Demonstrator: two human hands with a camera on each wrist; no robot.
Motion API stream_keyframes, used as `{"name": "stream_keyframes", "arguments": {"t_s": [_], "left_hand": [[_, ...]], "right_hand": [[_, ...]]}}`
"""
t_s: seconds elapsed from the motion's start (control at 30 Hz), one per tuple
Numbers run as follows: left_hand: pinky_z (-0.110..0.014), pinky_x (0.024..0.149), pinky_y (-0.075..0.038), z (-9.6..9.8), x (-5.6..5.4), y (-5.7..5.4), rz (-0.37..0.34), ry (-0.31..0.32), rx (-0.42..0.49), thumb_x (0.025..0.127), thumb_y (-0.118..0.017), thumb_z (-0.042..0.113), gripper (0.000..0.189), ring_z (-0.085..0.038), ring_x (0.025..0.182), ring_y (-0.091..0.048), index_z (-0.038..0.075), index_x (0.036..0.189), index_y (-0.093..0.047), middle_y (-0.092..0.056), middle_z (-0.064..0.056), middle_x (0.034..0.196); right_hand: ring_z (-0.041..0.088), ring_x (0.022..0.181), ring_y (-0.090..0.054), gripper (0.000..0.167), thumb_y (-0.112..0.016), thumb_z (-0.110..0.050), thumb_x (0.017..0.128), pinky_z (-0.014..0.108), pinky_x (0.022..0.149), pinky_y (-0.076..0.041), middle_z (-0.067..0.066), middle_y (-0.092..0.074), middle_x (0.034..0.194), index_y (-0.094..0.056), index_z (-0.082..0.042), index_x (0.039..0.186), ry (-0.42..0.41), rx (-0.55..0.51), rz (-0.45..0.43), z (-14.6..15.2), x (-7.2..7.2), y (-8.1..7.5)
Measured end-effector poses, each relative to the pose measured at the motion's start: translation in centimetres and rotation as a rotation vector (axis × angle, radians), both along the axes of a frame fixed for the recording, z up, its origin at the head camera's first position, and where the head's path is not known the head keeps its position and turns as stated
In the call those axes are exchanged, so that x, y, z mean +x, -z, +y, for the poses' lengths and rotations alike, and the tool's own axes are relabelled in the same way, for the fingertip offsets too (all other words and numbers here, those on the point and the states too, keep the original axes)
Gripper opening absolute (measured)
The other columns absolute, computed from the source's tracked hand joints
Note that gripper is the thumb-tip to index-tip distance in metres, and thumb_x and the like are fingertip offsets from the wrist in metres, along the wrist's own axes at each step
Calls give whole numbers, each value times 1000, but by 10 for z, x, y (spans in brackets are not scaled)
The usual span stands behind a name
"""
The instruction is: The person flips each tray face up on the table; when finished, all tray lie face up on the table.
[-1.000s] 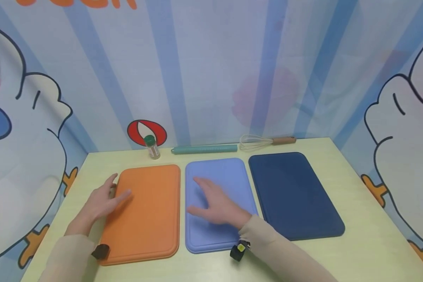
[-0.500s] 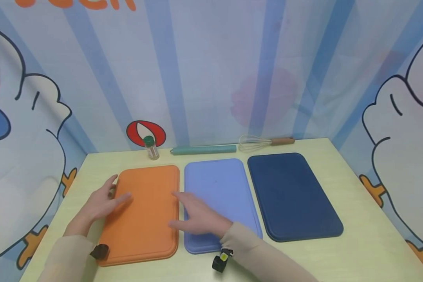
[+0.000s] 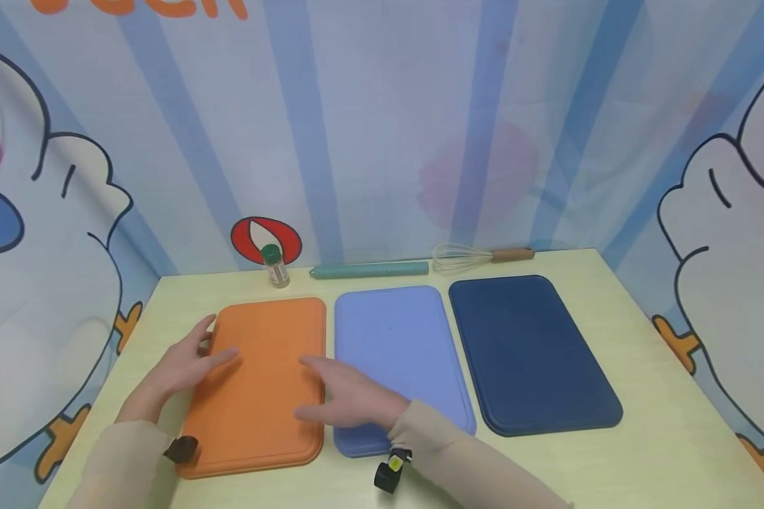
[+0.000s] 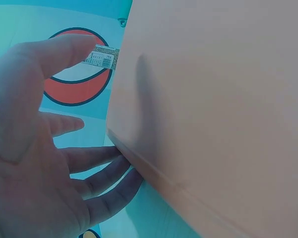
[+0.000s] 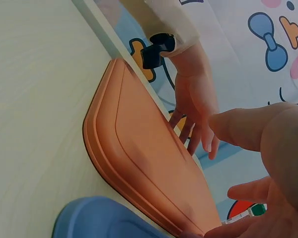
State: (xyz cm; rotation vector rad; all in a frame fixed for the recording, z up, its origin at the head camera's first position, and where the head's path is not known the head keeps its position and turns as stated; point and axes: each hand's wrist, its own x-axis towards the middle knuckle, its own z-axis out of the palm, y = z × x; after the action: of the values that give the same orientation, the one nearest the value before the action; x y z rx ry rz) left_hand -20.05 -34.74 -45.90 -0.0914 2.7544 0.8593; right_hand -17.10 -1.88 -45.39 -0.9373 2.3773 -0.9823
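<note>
A flat orange board (image 3: 261, 325) with rounded corners lies on the table at the left. At its left edge is my left hand (image 3: 178, 364), thumb spread out above the board. In the left wrist view, its lower fingers (image 4: 111, 176) come right up to the board's edge. My right hand (image 3: 346, 396) hovers across the gap beside the light blue board (image 3: 391, 339), thumb and forefinger apart over the orange board's right edge. The right wrist view shows the right thumb (image 5: 243, 128) raised, with nothing gripped.
A dark blue board (image 3: 528, 353) lies to the right. Along the back stand or lie a green-capped shaker bottle (image 3: 276, 267), a teal stick-like item (image 3: 372, 269) and a whisk (image 3: 480, 256). A printed cloth (image 3: 382, 127) rises behind the table.
My right hand has moved left and slightly toward the front, from over the light blue board to the orange board's right edge. The left hand and the boards stay in place.
</note>
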Motion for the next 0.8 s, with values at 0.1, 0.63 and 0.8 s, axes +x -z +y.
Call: {"name": "stream_keyframes", "arguments": {"t_s": [0.1, 0.63, 0.8], "left_hand": [[-70, 112, -38, 0, -1, -1, -7, 6, 6, 100, -63, 58, 107, -60, 142, -37, -2, 166, -4, -30, -43, 157], [-71, 113, -37, -1, 1, -3, -46, -11, 96, 99, -66, 57, 108, -60, 146, -31, 5, 169, -2, -15, -34, 169], [-72, 114, -35, -3, 3, -2, -61, -25, 163, 99, -68, 52, 110, -60, 147, -28, 5, 168, 3, -14, -36, 168]], "right_hand": [[21, 155, -36, 81, -69, -43, 100, 33, 124, -32, 7, -38, 168, -34, -9, 165, -6, 8, -21, -1, 1, 1], [27, 154, -36, 84, -74, -43, 96, 38, 123, -35, 11, -39, 166, -35, -14, 164, -24, 31, -31, -4, 6, 1], [33, 156, -32, 85, -75, -42, 95, 42, 123, -35, 17, -36, 167, -35, -15, 165, -26, 31, -39, -5, 7, 4]]}}
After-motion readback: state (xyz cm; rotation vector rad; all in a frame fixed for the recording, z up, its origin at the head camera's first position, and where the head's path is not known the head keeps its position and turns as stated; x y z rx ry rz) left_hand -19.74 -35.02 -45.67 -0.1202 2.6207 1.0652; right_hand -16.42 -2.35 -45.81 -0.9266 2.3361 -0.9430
